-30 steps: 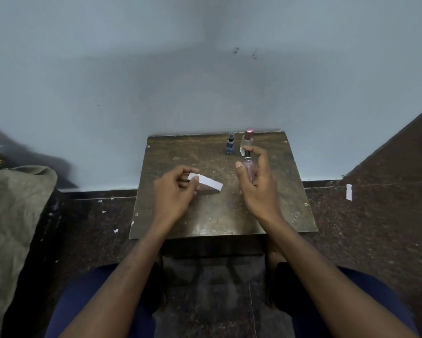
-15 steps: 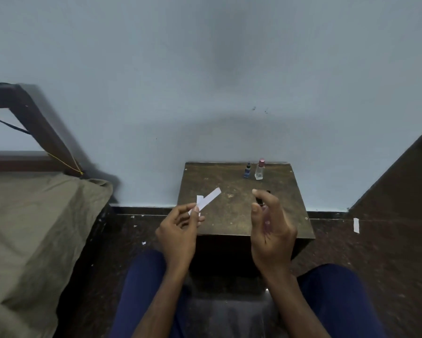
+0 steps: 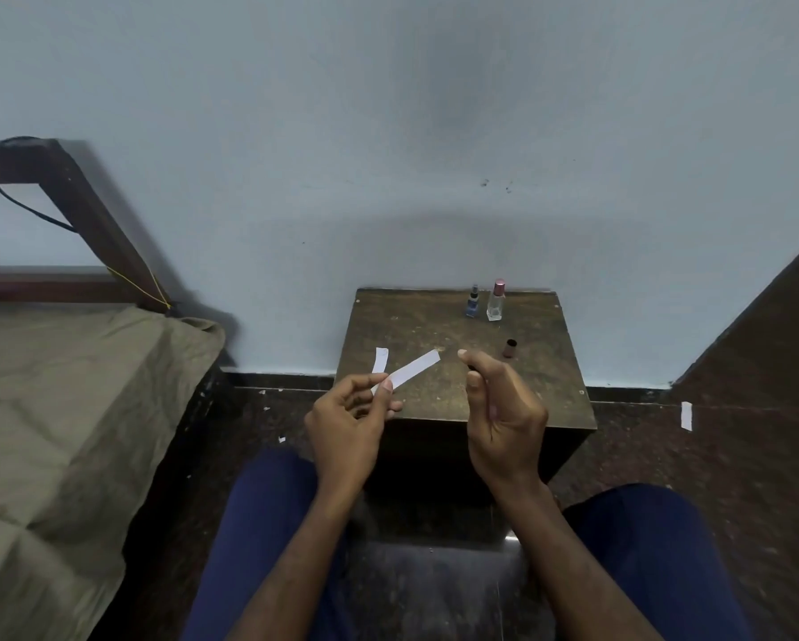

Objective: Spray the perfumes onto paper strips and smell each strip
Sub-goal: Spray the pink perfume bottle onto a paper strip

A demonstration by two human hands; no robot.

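Note:
My left hand [image 3: 347, 418] pinches a white paper strip [image 3: 417, 368] at its near end, and the strip points up and right over the small brown table [image 3: 545, 386]. My right hand [image 3: 504, 409] is closed around a small perfume bottle that its fingers almost wholly hide; the index finger rests on top, a short way from the strip's free end. A second strip [image 3: 381, 359] lies on the table's left side. A blue bottle [image 3: 472, 302] and a clear bottle with a pink cap [image 3: 496, 301] stand at the back. A dark cap [image 3: 510, 348] sits near my right hand.
A bed with an olive sheet [image 3: 65, 409] fills the left side, with a dark wooden frame [image 3: 88, 215] behind it. A pale blue wall stands behind the table. A paper strip [image 3: 686, 415] and small scraps lie on the dark floor. My knees in blue trousers [image 3: 268, 525] flank the table.
My head has pulled back and up, so the table looks farther off. Both hands rose off the table towards me, and the strip tilted from flat to pointing up and right.

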